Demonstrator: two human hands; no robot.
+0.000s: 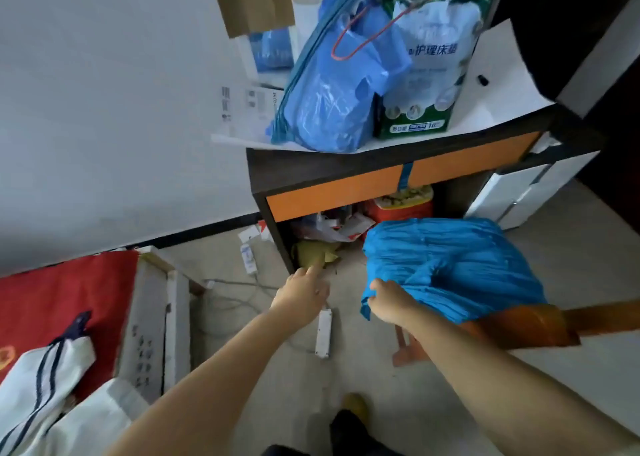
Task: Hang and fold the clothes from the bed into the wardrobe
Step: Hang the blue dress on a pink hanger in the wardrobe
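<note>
Red bedding covers the bed (52,289) well to the left of both hands, with a white garment with navy stripes (38,383) still lying on it. Beyond the fingertips stands a dark desk with an orange front (398,182), no wardrobe in view. A bright blue crinkled garment (457,265) bunches just past the right hand (389,305), whose curled fingers grip its edge; an orange hanger (519,327) pokes out beneath it. The left hand (301,291) holds nothing, forefinger extended, other fingers loosely curled. The step looks like getting the blue garment onto the hanger; next, the free hand likely needs to steady the hanger.
</note>
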